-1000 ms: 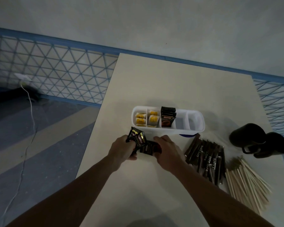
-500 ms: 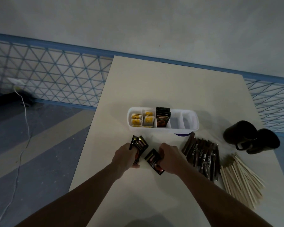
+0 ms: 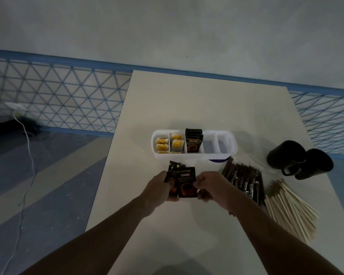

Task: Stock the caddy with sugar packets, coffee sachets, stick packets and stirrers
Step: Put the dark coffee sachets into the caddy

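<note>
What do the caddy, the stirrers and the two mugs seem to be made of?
Caddy: probably plastic, smooth white with thin moulded dividers. Stirrers: likely wood, pale matt thin sticks. Mugs: dark, faintly glossy; ceramic or plastic, cannot tell.

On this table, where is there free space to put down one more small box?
Bare: the far half of the table, from behind the caddy to the far edge; the strip left of the caddy; the near end by the person. Crowded: right of the right hand, where stick packets, stirrers and two mugs lie close together.
</note>
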`<state>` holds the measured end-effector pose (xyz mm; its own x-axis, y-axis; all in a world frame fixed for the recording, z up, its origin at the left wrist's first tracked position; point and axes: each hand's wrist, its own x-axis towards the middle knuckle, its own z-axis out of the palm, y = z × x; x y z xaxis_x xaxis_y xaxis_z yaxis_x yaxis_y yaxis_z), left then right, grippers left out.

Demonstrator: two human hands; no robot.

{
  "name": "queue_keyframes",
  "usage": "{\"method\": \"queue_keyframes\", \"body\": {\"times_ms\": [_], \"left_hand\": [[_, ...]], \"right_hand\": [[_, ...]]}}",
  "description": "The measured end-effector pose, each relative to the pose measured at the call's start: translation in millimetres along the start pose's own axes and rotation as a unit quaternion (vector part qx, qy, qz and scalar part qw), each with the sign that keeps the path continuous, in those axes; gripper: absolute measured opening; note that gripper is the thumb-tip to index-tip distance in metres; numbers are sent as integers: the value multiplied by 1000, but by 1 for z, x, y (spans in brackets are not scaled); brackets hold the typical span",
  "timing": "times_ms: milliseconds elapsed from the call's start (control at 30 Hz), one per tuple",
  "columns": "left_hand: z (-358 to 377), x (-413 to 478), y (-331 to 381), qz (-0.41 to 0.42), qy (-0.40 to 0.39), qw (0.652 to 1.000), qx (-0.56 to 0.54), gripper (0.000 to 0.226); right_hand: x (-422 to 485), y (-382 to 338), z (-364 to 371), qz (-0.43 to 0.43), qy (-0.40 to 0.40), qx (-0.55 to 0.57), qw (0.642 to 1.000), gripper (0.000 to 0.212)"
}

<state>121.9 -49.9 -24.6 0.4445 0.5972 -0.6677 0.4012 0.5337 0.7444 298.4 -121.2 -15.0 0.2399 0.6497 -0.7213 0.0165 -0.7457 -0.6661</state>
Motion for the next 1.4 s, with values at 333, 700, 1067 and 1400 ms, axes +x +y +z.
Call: {"method": "queue_keyframes", "body": {"times_ms": [333, 700, 1067, 1400], "left_hand": [[19, -7, 34, 115, -90, 989, 21, 30], [31, 9, 66, 170, -89, 974, 121, 24], [28, 27, 98, 167, -47, 964, 200, 32], [13, 56, 95, 259, 128, 890, 352, 79]], "right_hand": [[-3, -17, 4, -62, 37, 158, 985, 20], [-2, -52, -3, -181, 64, 19, 981, 19], [9, -74, -22, -225, 129, -121, 958, 34], [24, -89, -35, -230, 229, -230, 918, 15]]}}
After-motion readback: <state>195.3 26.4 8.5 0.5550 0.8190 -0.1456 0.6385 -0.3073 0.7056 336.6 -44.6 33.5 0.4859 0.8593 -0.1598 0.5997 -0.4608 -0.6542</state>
